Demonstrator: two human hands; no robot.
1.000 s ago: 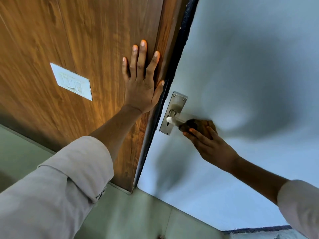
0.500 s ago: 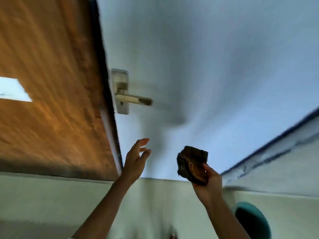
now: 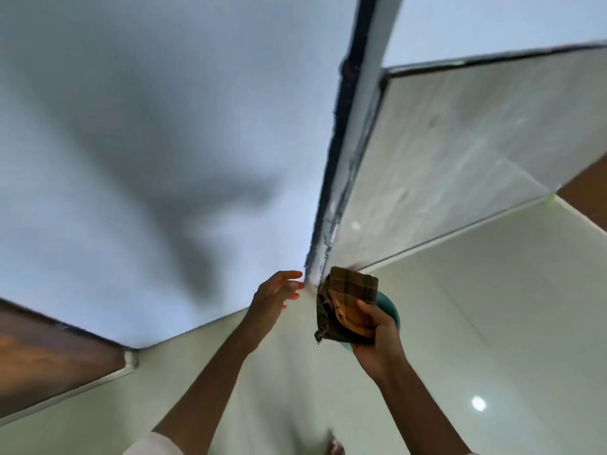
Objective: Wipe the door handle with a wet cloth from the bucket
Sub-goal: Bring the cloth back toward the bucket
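Note:
My right hand (image 3: 377,336) grips a folded brown checked cloth (image 3: 348,300), held up in front of me over the floor. Behind the cloth and the hand a teal bucket (image 3: 391,310) shows only as a sliver of its rim. My left hand (image 3: 279,290) hangs open to the left of the cloth, fingers spread, touching nothing. The white door (image 3: 131,159) fills the upper left of the view. Its handle is out of view.
The door's dark hinge edge (image 3: 345,142) runs down the middle. A pale marble wall panel (image 3: 460,159) stands to the right. Brown wood panelling (image 3: 39,362) shows at the lower left. Glossy cream floor tiles (image 3: 492,323) spread below.
My view has swung right and down, so the handle left the frame. Both hands came away from the door. The cloth now hangs in front of the bucket.

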